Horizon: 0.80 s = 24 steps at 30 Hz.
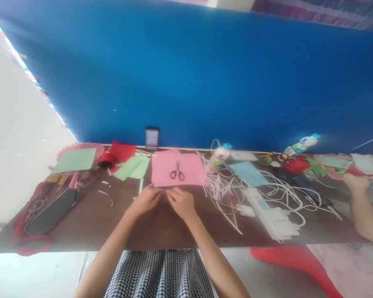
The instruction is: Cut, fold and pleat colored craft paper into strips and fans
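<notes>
My left hand (148, 198) and my right hand (180, 201) meet above the brown table, fingertips pinched close together. Whatever lies between the fingers is too small to make out. Just beyond them is a stack of pink paper (192, 165), close to my fingertips. Dark-handled scissors (177, 171) rest on that paper, blades pointing away from me. Left of the pink stack lie green paper sheets (138, 167) and red paper (124, 151). A narrow pale strip (141, 186) lies beside my left hand.
A white power strip (269, 217), tangled white cables (286, 190), paper strips (219, 188) and a glue bottle (220, 155) crowd the right. A black phone (54, 211) and red ribbon (20, 223) lie left. Another person's hand (356, 182) works far right. A blue partition (205, 82) stands behind.
</notes>
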Each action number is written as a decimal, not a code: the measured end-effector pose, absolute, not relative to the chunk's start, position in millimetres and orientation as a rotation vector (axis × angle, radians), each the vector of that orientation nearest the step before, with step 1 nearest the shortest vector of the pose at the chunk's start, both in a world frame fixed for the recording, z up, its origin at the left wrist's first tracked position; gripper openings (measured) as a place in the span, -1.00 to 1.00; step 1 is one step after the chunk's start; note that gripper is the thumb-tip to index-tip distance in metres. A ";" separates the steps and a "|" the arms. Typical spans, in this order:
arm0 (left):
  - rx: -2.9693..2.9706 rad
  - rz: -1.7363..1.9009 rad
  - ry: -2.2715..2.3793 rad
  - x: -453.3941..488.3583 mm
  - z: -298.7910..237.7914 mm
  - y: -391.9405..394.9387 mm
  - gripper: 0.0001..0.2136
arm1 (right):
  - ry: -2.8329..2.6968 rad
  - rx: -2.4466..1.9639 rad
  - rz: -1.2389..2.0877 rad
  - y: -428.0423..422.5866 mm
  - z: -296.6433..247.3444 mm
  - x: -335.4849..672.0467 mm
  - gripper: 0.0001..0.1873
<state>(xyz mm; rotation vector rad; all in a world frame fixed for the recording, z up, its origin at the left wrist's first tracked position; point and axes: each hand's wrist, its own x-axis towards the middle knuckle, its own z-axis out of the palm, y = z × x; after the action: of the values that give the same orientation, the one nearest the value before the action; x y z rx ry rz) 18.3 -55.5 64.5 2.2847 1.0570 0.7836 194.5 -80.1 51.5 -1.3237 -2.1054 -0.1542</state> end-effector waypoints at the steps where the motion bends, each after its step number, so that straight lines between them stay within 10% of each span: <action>1: 2.263 0.773 1.051 18.2 65.1 -56.1 -0.75 | -2.109 -1.306 -0.161 -80.4 51.8 195.0 -0.77; 13: 1.418 0.894 1.068 8.7 53.3 -35.7 -0.79 | -1.980 -1.174 -0.267 -93.5 65.8 220.6 -0.78; 24: 0.837 0.981 0.907 1.7 22.3 -14.3 -0.71 | -1.129 -1.374 0.467 -97.6 63.9 259.0 -0.65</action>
<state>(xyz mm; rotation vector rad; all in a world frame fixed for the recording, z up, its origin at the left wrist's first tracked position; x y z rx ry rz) 1.7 -14.3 22.3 0.8374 0.9073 0.9813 259.0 -97.6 63.9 -1.3743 -1.1293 0.4671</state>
